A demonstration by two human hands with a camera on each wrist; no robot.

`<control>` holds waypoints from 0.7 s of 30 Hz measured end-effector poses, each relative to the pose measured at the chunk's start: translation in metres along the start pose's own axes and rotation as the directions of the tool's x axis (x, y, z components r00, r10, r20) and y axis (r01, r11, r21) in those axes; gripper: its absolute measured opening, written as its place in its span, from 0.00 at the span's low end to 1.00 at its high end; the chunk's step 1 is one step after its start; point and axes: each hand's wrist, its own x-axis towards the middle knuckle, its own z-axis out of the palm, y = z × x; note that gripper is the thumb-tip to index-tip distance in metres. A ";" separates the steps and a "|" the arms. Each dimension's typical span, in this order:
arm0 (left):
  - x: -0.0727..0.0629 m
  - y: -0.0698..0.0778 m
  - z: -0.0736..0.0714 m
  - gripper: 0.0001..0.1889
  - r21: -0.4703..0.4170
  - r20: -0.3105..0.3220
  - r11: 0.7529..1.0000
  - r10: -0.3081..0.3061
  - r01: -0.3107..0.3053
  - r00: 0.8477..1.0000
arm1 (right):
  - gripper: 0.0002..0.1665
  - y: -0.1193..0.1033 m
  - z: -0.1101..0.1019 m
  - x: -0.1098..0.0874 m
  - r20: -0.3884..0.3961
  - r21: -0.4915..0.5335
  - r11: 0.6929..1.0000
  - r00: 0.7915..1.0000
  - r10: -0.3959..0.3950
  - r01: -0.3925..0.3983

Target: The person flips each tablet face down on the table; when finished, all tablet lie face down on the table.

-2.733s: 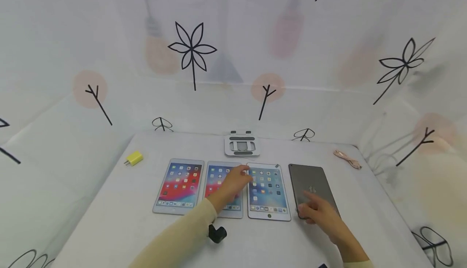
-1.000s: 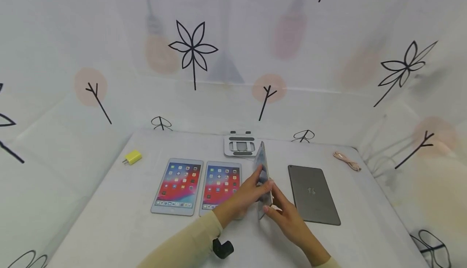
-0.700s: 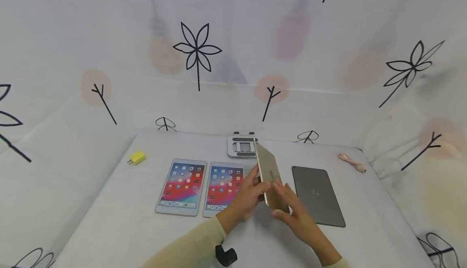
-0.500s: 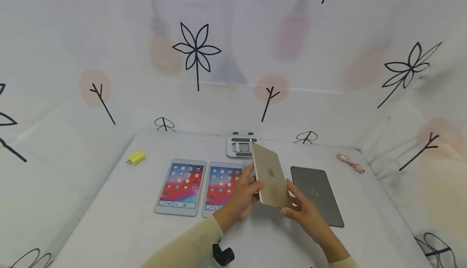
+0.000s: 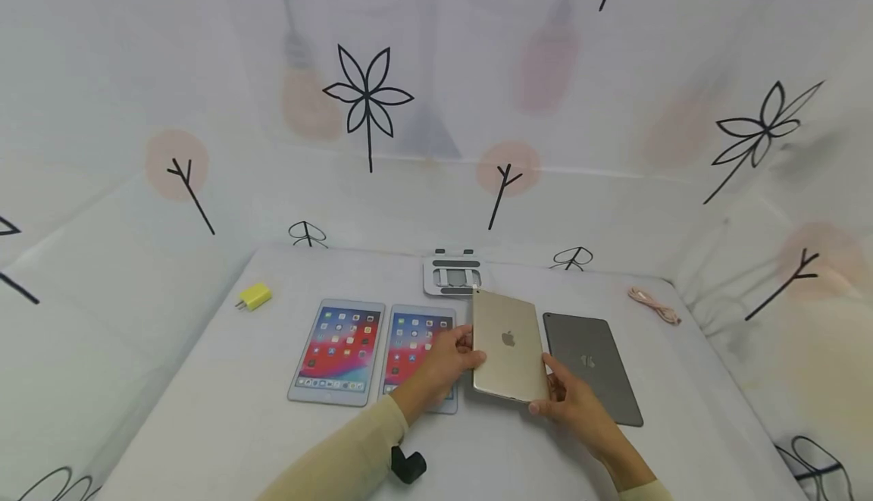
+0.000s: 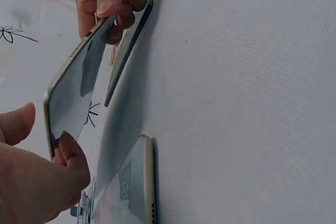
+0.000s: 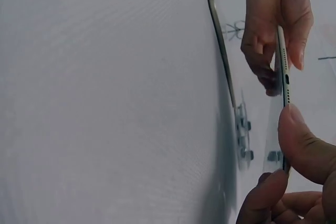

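Observation:
Both hands hold a gold-backed tablet [image 5: 508,346] just above the table, its back with the logo facing up and its screen turned toward the table. My left hand [image 5: 443,361] grips the left edge, thumb on the back and fingers underneath. At the lower right corner, my right hand [image 5: 576,406] pinches the tablet between thumb and fingers. The right wrist view shows the port edge of the tablet [image 7: 286,80] between the hands. A dark grey tablet [image 5: 596,368] lies face down beside the right hand. Under the left forearm, a lit white tablet [image 5: 417,342] is partly covered.
Another lit white tablet [image 5: 336,349] lies at the left. Behind the tablets is a folded grey stand [image 5: 453,275]. A yellow charger plug [image 5: 255,296] lies far left, a bundled pink cable [image 5: 653,305] far right. Patterned white cloth [image 5: 436,198] encloses the table.
The gold-backed tablet lay screen up between its neighbours; both hands took hold, lifted it and flipped it back side up. Over the last half second it has been lowered and levelled.

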 end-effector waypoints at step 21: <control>-0.011 -0.004 -0.008 0.35 0.231 0.025 0.966 -0.122 0.113 0.992 | 0.56 0.001 0.000 -0.005 -0.018 -0.358 0.930 0.997 0.079 -0.080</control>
